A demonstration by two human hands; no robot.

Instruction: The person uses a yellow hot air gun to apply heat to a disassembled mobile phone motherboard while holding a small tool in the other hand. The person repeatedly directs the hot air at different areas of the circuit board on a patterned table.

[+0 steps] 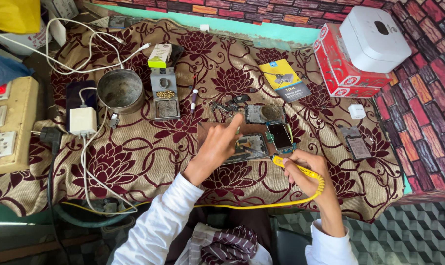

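Floral maroon-and-cream cloth [148,152] over a low table, brick-patterned wall behind, grey patterned floor below. Left hand [218,145] loosely curled, index finger stretched out over the opened phone [249,146] on a brown board [205,135] at mid-table, gripping nothing; right hand [306,169] closed around a yellow-handled soldering iron [293,169], tip down at the phone's lower right edge, yellow cord [261,203] trailing off the front. Further off: round metal bowl [120,89], white charger [83,120], red box [342,73].

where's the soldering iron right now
In the head view, the yellow soldering iron is in the right hand, right of centre, its tip just below the opened phone.
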